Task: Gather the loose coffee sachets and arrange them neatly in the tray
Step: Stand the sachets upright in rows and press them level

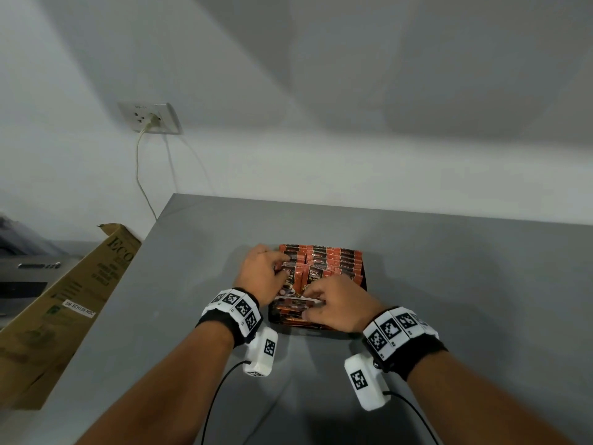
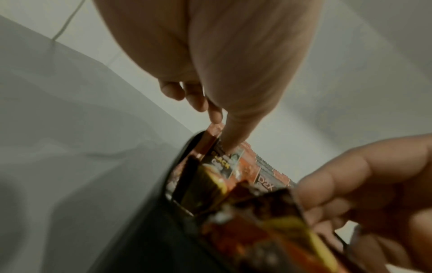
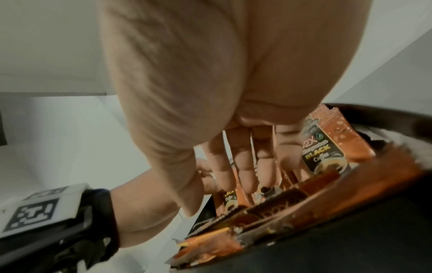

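A black tray (image 1: 364, 283) sits mid-table, filled with rows of upright orange-and-black coffee sachets (image 1: 333, 261). My left hand (image 1: 282, 268) is at the left rows. In the left wrist view its thumb presses the face of a sachet (image 2: 224, 160) while its fingertips (image 2: 215, 114) sit behind the sachet's top, pinching it. My right hand (image 1: 313, 303) is at the tray's near end, its fingers (image 3: 245, 166) pushed down among the front sachets (image 3: 325, 147) and curled round a tilted one (image 2: 268, 212). The tray's near wall (image 2: 149, 230) shows dark and blurred.
The grey table (image 1: 449, 284) ends at a left edge beside a long cardboard box (image 1: 64, 300). A wall socket (image 1: 150, 118) with a plugged cable hangs above the table's back left corner. Camera cables trail from both wrists towards me.
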Demonstrator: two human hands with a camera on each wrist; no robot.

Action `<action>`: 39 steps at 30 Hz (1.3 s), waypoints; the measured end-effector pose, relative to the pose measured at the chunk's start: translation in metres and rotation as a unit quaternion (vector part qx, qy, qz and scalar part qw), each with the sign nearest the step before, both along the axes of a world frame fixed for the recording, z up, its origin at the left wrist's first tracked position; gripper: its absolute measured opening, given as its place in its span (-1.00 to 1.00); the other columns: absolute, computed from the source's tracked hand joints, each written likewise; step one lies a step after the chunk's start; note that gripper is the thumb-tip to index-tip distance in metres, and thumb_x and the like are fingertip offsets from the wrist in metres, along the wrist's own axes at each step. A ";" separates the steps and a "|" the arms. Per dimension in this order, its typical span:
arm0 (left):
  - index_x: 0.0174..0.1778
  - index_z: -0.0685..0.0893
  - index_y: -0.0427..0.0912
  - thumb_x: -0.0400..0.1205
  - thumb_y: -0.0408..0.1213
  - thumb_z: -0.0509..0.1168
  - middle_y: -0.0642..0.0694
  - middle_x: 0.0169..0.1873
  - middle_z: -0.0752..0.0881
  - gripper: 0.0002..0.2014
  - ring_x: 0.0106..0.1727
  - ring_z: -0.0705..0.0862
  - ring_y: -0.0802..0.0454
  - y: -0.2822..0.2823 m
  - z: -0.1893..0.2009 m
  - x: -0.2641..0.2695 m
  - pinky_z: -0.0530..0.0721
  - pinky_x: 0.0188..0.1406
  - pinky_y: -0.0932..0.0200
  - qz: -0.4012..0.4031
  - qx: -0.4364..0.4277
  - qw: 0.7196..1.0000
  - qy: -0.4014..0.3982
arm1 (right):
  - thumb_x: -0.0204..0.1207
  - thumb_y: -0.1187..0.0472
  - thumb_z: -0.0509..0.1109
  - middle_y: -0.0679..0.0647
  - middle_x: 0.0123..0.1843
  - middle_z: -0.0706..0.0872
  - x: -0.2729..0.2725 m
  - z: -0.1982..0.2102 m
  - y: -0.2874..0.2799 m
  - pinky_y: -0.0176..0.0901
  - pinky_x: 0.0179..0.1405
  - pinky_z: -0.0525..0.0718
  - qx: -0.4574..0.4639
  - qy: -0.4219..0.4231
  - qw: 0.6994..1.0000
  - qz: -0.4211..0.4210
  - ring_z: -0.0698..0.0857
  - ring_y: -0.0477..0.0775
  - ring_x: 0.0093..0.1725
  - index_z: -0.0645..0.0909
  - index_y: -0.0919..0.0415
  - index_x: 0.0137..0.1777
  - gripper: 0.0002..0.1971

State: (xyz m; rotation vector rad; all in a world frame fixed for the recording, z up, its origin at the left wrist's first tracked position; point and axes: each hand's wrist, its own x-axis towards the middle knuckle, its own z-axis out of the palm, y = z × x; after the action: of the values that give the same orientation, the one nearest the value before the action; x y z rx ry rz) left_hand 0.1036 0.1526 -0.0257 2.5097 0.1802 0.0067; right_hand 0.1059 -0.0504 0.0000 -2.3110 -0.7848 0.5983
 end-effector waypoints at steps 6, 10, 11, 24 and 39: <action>0.22 0.63 0.06 0.46 -0.39 0.45 0.13 0.06 0.54 -0.57 0.12 0.56 0.13 0.003 0.015 -0.035 0.58 0.18 0.14 0.044 -0.092 0.995 0.007 | 0.45 -0.03 0.59 -0.01 0.01 0.84 0.003 -0.006 0.012 -0.06 0.08 0.75 -0.035 0.006 0.999 0.021 0.79 -0.01 -0.05 0.78 0.13 0.19 -0.63; 0.24 0.57 0.07 0.41 -0.36 0.49 0.16 0.09 0.52 -0.50 0.20 0.54 0.14 0.001 0.004 -0.065 0.58 0.25 0.15 0.053 -0.131 0.989 0.042 | 0.48 0.01 0.54 -0.03 -0.02 0.83 0.006 -0.008 0.015 -0.01 0.07 0.78 -0.039 0.004 0.999 0.021 0.79 -0.04 -0.08 0.80 0.12 0.12 -0.72; 0.25 0.55 0.07 0.42 -0.34 0.50 0.15 0.11 0.51 -0.49 0.22 0.54 0.13 -0.001 0.001 -0.070 0.58 0.27 0.17 0.056 -0.140 0.987 0.046 | 0.50 0.02 0.52 -0.03 -0.04 0.83 0.006 -0.008 0.016 -0.02 0.04 0.78 -0.039 -0.001 0.999 0.021 0.79 -0.05 -0.10 0.80 0.12 0.11 -0.73; 0.11 0.52 0.16 0.50 -0.27 0.54 0.23 0.07 0.51 -0.59 0.09 0.54 0.26 -0.017 -0.004 -0.089 0.52 0.15 0.32 0.073 -0.151 0.986 0.010 | 0.63 0.10 0.38 0.00 -0.07 0.77 -0.003 -0.016 0.021 0.05 -0.09 0.78 -0.064 -0.162 0.984 0.034 0.74 0.05 -0.15 0.63 0.06 0.18 -0.83; 0.24 0.54 0.10 0.52 0.04 0.50 0.19 0.19 0.60 -0.57 0.27 0.55 0.20 -0.019 0.007 -0.084 0.52 0.30 0.15 0.093 -0.196 0.976 -0.023 | 0.62 0.21 0.44 -0.12 -0.16 0.80 -0.007 0.015 -0.003 -0.28 -0.19 0.67 0.067 -0.069 0.990 -0.104 0.75 -0.19 -0.19 0.75 0.02 0.00 -0.91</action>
State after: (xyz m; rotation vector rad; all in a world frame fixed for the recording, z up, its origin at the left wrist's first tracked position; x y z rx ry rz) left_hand 0.0200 0.1336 -0.0182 2.0892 0.3612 0.0962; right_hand 0.0991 -0.0535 0.0155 -2.2894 -0.6149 0.2866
